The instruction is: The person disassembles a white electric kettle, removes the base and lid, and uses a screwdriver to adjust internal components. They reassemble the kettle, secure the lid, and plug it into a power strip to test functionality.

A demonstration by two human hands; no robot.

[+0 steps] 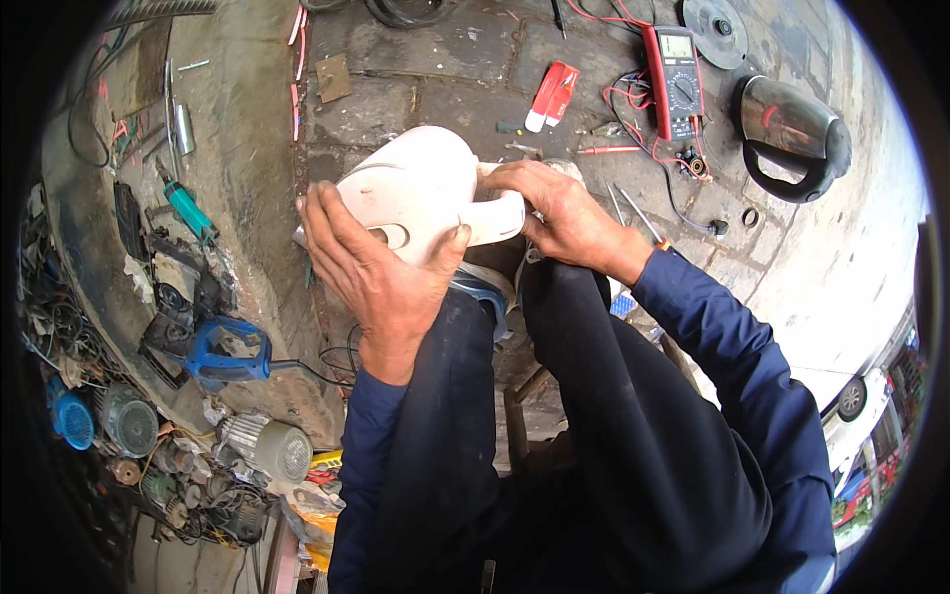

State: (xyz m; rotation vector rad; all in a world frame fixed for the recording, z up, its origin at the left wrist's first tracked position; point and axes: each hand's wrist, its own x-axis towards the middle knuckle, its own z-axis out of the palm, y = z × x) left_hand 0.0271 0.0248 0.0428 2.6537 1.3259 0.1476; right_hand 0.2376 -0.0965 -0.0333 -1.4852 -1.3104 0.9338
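Note:
Over my knees I hold a white electric kettle point(421, 183), tipped on its side. My left hand point(368, 259) is spread against the kettle's body, thumb and fingers on either side of an oval opening. At the handle, my right hand point(569, 213) is closed, with the fingers curled round its end; the fingertips are partly hidden. Below the kettle, parts of my shoes show between my legs.
A red multimeter point(676, 84) with leads lies far right, beside a dark kettle point(792, 134) and a round base point(714, 32). Near my right forearm is a screwdriver point(645, 218). To the left are a soldering iron with a green handle point(190, 210), a blue tool point(230, 351) and several motors point(267, 445).

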